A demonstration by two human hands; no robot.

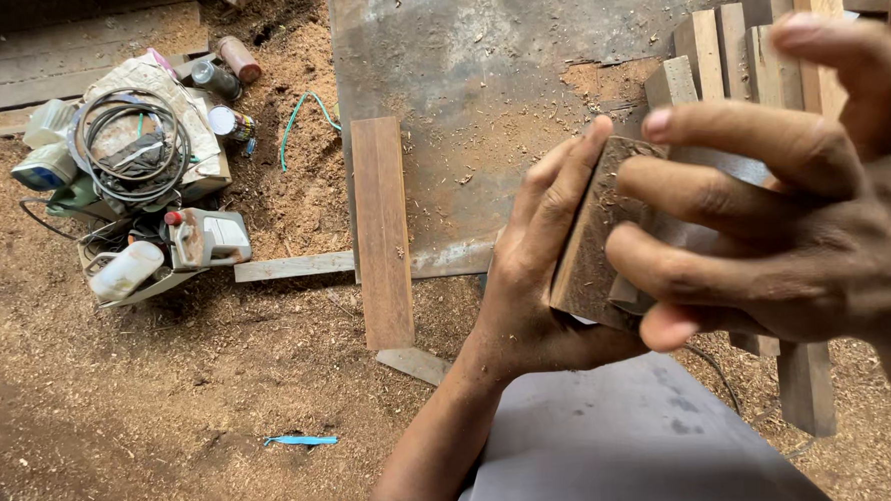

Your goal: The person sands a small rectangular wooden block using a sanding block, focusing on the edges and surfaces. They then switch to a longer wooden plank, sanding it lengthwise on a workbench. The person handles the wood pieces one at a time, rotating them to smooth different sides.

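A short brown wooden block (587, 244) is held up close to the camera, end grain facing left. My left hand (537, 277) cups it from below and from the left, thumb and fingers laid along its face. From the right, my right hand (785, 216) wraps over the block's top and right side with its fingers curled across the wood. Both hands grip the same block above my grey-clad lap (624, 443).
Below lies a sawdust floor with a large worn sheet (479, 89), a long plank (382, 233) and a thin strip (296, 266). Upright planks (748, 57) stand at the right. A pile of power tools, coiled cable and cans (136, 164) sits at the left. A blue scrap (301, 441) lies on the floor.
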